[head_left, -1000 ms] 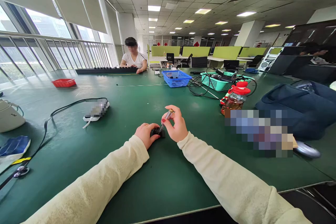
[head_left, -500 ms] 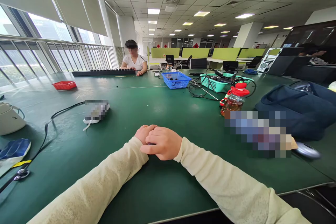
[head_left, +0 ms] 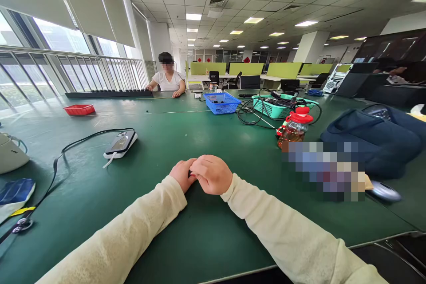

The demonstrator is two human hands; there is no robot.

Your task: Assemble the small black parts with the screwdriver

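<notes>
My left hand [head_left: 183, 175] and my right hand [head_left: 213, 175] meet over the green tabletop [head_left: 173, 239], both in cream sleeves. Between them shows a sliver of some small dark object [head_left: 190, 172], mostly covered by the fingers. My left hand is closed around it from the left, its fingertips hidden. Bent over from the right, the fingers of my right hand are curled and pinched against the same spot. What kind of object it is cannot be made out.
A phone [head_left: 121, 141] on a white stand lies left, near a black lanyard [head_left: 57, 164]. To the right are a red-lidded jar [head_left: 294, 129] and a navy bag [head_left: 369, 142]. Farther back stand blue [head_left: 222, 103], teal [head_left: 273, 110] and red [head_left: 80, 109] baskets. A person [head_left: 169, 77] sits opposite.
My right hand has risen slightly and its fingers have curled in, exposing a dark bit between the hands. Across the table, the long black strip and the person's hand have shifted left.
</notes>
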